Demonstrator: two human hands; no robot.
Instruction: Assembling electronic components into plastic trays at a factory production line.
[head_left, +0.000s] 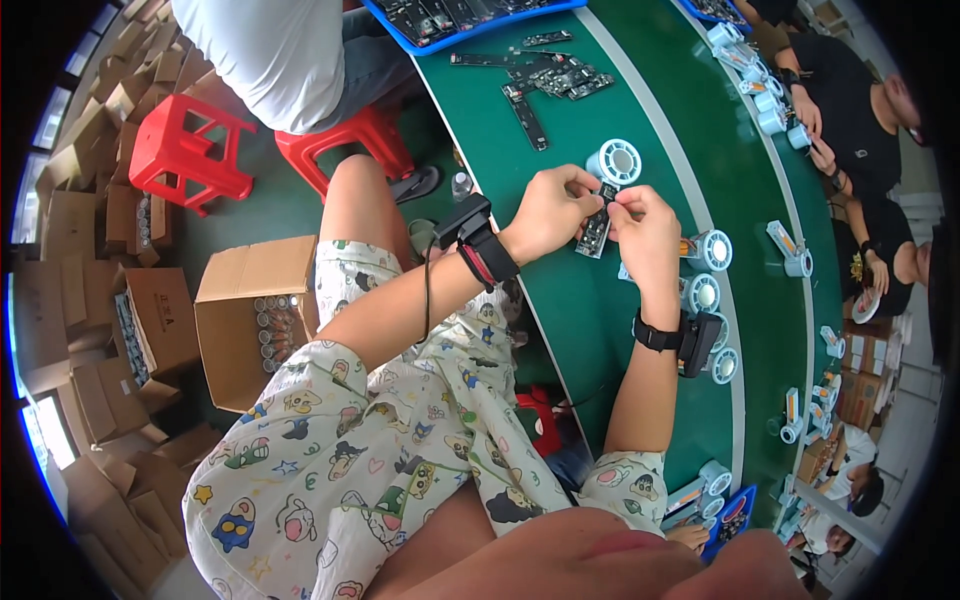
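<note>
Head view: two hands (600,215), one circuit board (596,232)

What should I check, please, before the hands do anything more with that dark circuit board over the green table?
1. Both hands on the board: ok. Left hand and right hand pinch the dark circuit board from either side.
2. Board off the green table: ok, it looks lifted.
3. White round fan housing near: ok, just beyond the hands.
4. Small part between the right fingertips: cannot tell, too small.
5. Spare boards apart: ok, farther up the table.
6. Wrist devices out of the way: ok, the black wrist device hangs behind the right wrist.
</note>
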